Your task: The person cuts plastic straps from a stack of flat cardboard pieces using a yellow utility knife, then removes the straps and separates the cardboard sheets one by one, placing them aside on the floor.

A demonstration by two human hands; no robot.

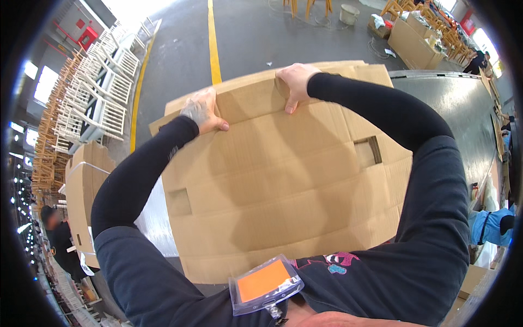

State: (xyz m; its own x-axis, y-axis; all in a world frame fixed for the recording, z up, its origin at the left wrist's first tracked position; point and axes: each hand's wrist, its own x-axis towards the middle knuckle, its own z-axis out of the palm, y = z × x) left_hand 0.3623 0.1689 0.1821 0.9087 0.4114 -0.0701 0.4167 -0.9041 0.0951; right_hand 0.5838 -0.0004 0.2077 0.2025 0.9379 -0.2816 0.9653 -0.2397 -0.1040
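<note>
A large brown cardboard sheet (pixel 272 185), creased crosswise and with two rectangular cut-outs, spreads out in front of my body. Its far flap (pixel 248 101) is gripped by both hands. On the left part of that flap sits my left hand (pixel 204 111), thumb on the near face and fingers over the edge. Farther right, my right hand (pixel 297 84) clasps the same flap, with its thumb pressed down and its other fingers partly hidden behind the board. More cardboard layers (pixel 376 71) show beyond the flap.
White chairs (pixel 103 82) stand in a row at the left, beside stacked wooden frames (pixel 52 120). A strapped cardboard stack (pixel 84 191) and a person (pixel 60 240) are at left. A shiny metal surface (pixel 468 114) lies right; a bucket (pixel 348 13) stands far off.
</note>
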